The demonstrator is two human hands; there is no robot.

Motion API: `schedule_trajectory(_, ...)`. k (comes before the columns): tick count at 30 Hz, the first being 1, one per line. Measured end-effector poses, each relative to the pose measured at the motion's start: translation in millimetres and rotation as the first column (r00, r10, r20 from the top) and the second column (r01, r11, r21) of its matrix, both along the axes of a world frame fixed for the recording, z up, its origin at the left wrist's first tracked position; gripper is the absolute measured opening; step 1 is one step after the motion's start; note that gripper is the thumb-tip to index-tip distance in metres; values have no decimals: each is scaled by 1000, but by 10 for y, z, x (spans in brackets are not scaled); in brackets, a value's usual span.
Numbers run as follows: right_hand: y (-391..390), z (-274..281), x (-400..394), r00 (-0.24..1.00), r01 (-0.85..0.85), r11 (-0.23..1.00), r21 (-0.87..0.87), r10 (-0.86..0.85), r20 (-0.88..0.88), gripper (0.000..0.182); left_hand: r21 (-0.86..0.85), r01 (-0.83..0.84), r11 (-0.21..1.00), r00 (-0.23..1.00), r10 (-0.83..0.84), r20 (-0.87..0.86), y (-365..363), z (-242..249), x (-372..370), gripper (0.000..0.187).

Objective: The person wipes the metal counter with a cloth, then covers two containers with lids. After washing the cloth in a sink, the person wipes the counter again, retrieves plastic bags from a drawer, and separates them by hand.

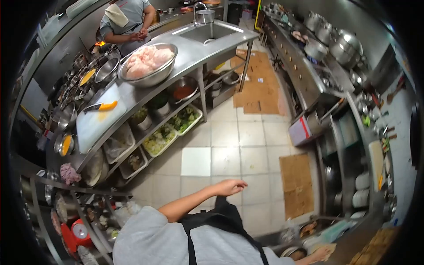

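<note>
My left hand [229, 187] hangs in the air over the tiled floor in front of the dark apron, its fingers loosely bent and apart, with nothing in it. At the lower right, my right hand [321, 253] is at the lower shelf or counter edge, near a pale tan item [329, 248]; whether its fingers are closed on that item is hard to tell. Close by are a round metal container [293, 252] and a greenish, clear plastic item [339, 229].
A steel counter [187, 55] holds a bowl of raw chicken [148, 64], a white cutting board [99, 117] and an orange-handled knife [107, 106]. Another person [128, 22] stands behind it. Cardboard [297, 187] lies on the floor. Stoves with pots [346, 49] line the right.
</note>
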State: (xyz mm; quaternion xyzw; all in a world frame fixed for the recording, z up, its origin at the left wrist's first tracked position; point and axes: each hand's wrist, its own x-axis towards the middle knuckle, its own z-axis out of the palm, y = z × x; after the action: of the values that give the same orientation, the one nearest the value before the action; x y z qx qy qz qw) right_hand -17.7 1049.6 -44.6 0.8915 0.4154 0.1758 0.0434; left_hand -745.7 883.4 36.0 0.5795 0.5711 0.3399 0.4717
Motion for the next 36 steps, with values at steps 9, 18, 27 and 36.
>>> schedule_trajectory(9,1973,606,-7341,-845,-394,902,176,-281,-455,47,191,-383,904,922,362,140,2468,225,-1940,65)
schedule_trajectory(18,3234,2098,-11040,-625,-753,326,571,-87,-775,52,132,-828,546,467,538,702,3689,1211,-4697,49)
schedule_trajectory(27,4920,2236,-13978,-664,-748,-112,655,164,-730,52,-50,-914,404,175,499,849,4662,1630,-6864,51)
schedule_trajectory(36,5730,1623,-17340,-692,-709,-518,478,378,-615,51,-296,-953,64,-176,678,713,5712,1025,-8292,57)
